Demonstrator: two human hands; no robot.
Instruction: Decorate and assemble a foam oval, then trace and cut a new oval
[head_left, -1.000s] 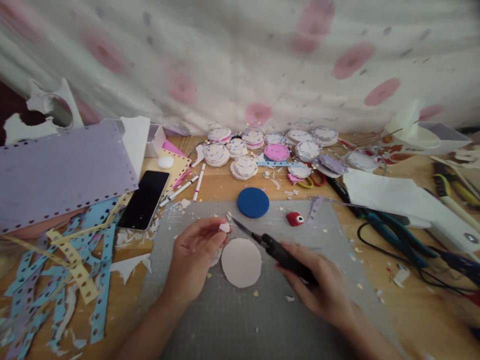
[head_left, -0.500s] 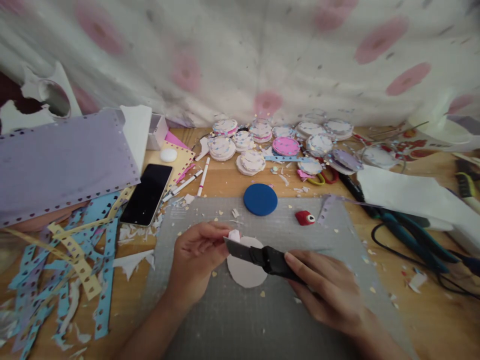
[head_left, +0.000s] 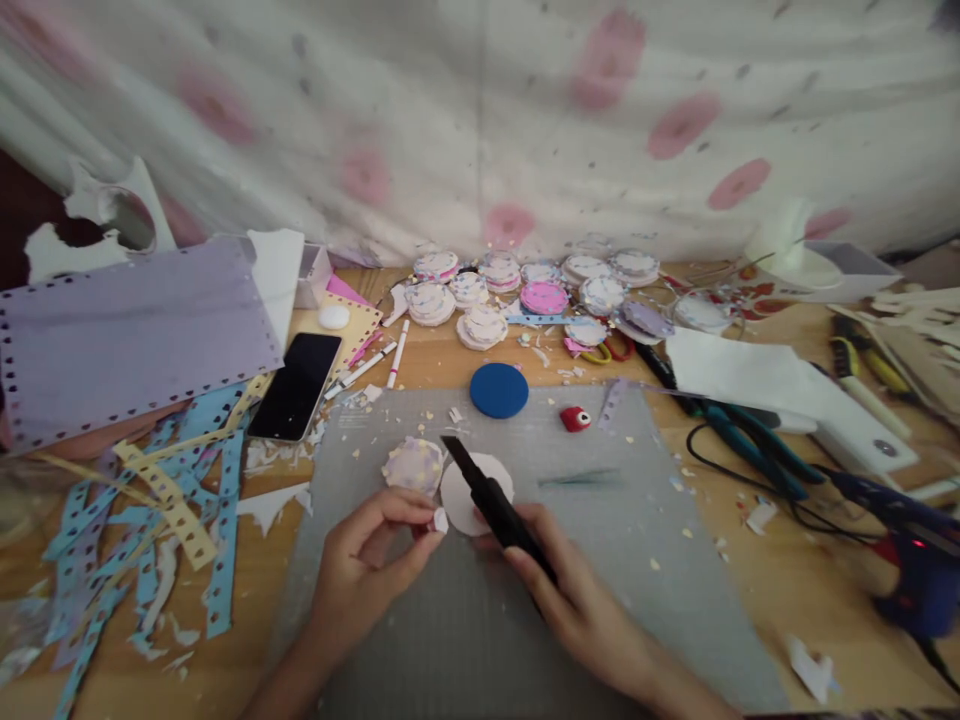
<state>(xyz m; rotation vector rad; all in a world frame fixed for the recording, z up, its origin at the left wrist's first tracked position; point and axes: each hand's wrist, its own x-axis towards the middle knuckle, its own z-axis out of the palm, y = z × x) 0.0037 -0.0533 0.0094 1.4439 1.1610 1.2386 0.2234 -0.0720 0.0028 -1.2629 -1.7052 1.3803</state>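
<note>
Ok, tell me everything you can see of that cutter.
The cutter has a black, plastic-looking handle and a dark, flat, metal-looking blade. The blade is out, pointing away and leftward. The right hand grips the handle. It slants across the view of the white disc, hiding part of it.

One knife (head_left: pixel 501 508), one phone (head_left: pixel 296 388); one blue disc (head_left: pixel 499 390)

The wooden surface (head_left: pixel 409 375) supports a gray cutting mat (head_left: pixel 600 620), a black phone (head_left: pixel 295 387), paper strips and decorated discs.
</note>
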